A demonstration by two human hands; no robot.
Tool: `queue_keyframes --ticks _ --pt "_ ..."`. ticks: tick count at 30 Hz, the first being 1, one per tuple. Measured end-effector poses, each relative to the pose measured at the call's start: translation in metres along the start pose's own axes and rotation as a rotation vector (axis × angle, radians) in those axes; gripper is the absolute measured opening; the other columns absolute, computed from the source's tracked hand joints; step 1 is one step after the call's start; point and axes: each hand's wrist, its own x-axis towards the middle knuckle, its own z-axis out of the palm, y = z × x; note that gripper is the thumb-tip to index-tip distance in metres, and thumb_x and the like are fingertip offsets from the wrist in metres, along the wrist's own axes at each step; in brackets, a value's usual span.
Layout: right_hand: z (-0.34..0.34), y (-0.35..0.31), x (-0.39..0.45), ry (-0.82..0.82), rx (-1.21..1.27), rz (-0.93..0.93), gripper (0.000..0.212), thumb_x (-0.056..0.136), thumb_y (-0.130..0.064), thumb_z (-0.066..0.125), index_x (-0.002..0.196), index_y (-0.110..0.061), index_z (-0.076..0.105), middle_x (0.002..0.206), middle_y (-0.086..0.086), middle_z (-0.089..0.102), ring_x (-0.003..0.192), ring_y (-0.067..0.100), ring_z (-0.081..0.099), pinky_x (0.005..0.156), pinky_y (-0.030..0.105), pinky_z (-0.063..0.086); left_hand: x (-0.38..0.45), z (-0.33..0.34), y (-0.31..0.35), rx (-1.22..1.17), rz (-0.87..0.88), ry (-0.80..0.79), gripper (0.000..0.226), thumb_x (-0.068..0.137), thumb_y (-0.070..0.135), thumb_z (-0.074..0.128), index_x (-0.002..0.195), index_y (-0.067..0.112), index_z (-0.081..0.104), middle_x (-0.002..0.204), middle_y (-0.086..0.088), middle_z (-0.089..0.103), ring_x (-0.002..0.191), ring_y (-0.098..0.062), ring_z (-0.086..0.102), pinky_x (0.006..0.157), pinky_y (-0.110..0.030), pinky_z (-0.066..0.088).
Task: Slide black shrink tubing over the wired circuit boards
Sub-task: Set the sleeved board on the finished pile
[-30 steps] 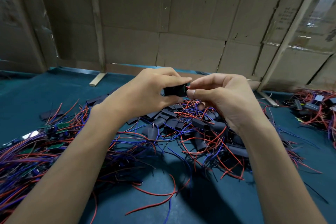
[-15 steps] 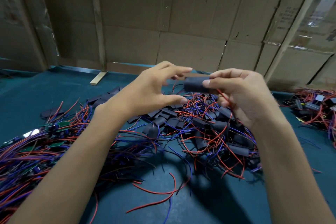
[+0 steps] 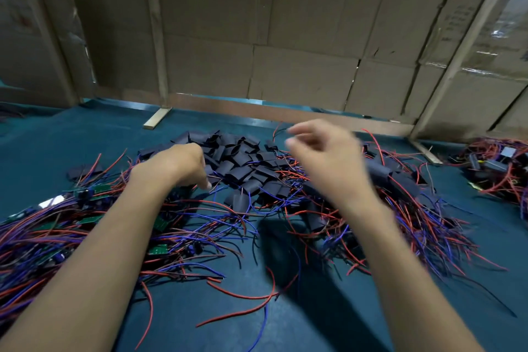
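A heap of short black shrink tubing pieces (image 3: 240,163) lies in the middle of the teal table. Left of it spreads a tangle of red and blue wires with bare green circuit boards (image 3: 158,250). My left hand (image 3: 180,166) is low over that tangle, fingers bent down onto the wires at the heap's left edge; their tips are hidden. My right hand (image 3: 323,157) is blurred in the air, fingers apart and empty. Just right of it a black sleeved board (image 3: 377,171) lies among other sleeved boards (image 3: 403,184).
A second bunch of wired parts (image 3: 500,168) sits at the far right edge. Loose red wires (image 3: 243,311) lie near the front. Cardboard walls (image 3: 285,37) and wooden slats (image 3: 157,118) close off the back of the table (image 3: 57,146).
My right hand has let go of the sleeved board it held and now hangs empty. My left hand has dropped from chest height down to the wire tangle.
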Motion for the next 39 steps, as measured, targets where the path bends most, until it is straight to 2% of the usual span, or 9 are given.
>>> queue_keyframes --ticks 4,6,10,16,21,30,33,35,39 --pt "0.068 0.009 -0.026 -0.662 -0.271 -0.235 0.058 0.086 -0.001 0.055 0.14 -0.021 0.059 0.145 0.006 0.053 0.13 0.026 0.047 0.114 0.033 0.033 0.003 0.017 0.007 -0.027 -0.082 0.036 0.084 0.077 0.053 0.081 0.138 0.012 0.041 0.147 -0.018 0.034 0.129 -0.041 0.047 0.103 -0.048 0.044" --pt "0.08 0.019 -0.033 -0.782 -0.351 -0.219 0.053 0.091 -0.005 0.052 0.14 -0.022 0.06 0.145 0.005 0.051 0.128 0.033 0.04 0.113 0.036 0.03 0.006 0.018 0.006 -0.084 -0.098 0.081 0.078 0.08 0.054 0.078 0.135 0.013 0.041 0.147 -0.018 0.025 0.129 -0.044 0.044 0.104 -0.052 0.043" --pt "0.064 0.022 -0.023 -0.694 -0.319 -0.236 0.038 0.089 -0.008 0.063 0.125 -0.018 0.072 0.122 0.008 0.065 0.114 0.029 0.055 0.096 0.028 0.039 0.009 0.013 -0.004 -0.147 -0.081 0.036 0.06 0.081 0.041 0.083 0.12 0.009 0.05 0.127 -0.018 0.056 0.103 -0.037 0.06 0.085 -0.043 0.052" --pt "0.036 0.015 -0.008 -0.422 0.051 -0.047 0.021 0.088 -0.01 0.074 0.107 -0.019 0.077 0.098 -0.001 0.076 0.094 0.014 0.069 0.092 0.032 0.052 0.006 0.01 -0.01 -0.119 -0.054 0.015 0.076 0.074 0.041 0.088 0.132 0.011 0.049 0.134 -0.013 0.056 0.119 -0.034 0.056 0.096 -0.043 0.049" --pt "0.021 0.012 0.001 -0.308 0.2 0.018 0.027 0.096 -0.004 0.06 0.112 -0.022 0.072 0.111 0.001 0.072 0.098 0.013 0.066 0.092 0.031 0.052 -0.007 -0.013 -0.012 -0.036 0.076 -0.07 0.066 0.074 0.056 0.082 0.126 0.025 0.055 0.109 0.005 0.063 0.096 -0.018 0.06 0.082 -0.029 0.045" --pt "0.005 -0.002 0.007 -0.225 0.884 0.362 0.026 0.087 0.003 0.028 0.076 -0.01 0.048 0.058 0.008 0.054 0.047 0.026 0.05 0.049 0.033 0.043 -0.019 -0.015 0.007 0.15 0.179 -0.346 0.011 0.081 0.027 0.083 0.091 0.026 0.08 0.075 0.011 0.073 0.076 -0.01 0.065 0.072 -0.029 0.053" --pt "-0.002 -0.001 0.006 -0.197 0.883 0.361 0.017 0.078 -0.007 0.033 0.075 -0.014 0.049 0.056 0.001 0.042 0.048 0.02 0.038 0.043 0.028 0.04 -0.021 -0.023 0.005 0.049 0.288 -0.273 0.003 0.082 0.026 0.082 0.085 0.028 0.08 0.081 0.011 0.077 0.08 -0.007 0.069 0.086 -0.033 0.055" --pt "-0.005 -0.001 0.007 -0.205 0.891 0.367 0.006 0.076 -0.02 0.044 0.078 -0.017 0.049 0.058 -0.003 0.036 0.05 0.018 0.032 0.044 0.027 0.038 -0.024 -0.031 0.003 -0.068 0.41 -0.177 0.006 0.083 0.028 0.082 0.082 0.032 0.078 0.075 0.013 0.075 0.071 0.0 0.067 0.075 -0.025 0.051" --pt "-0.006 -0.002 0.007 -0.2 0.775 0.327 0.037 0.082 -0.043 0.071 0.09 -0.016 0.047 0.061 -0.006 0.029 0.052 0.016 0.023 0.043 0.028 0.038 -0.036 -0.042 0.009 -0.481 0.608 0.035 0.002 0.088 0.023 0.076 0.089 0.024 0.075 0.072 0.005 0.075 0.058 -0.002 0.061 0.06 -0.017 0.047"
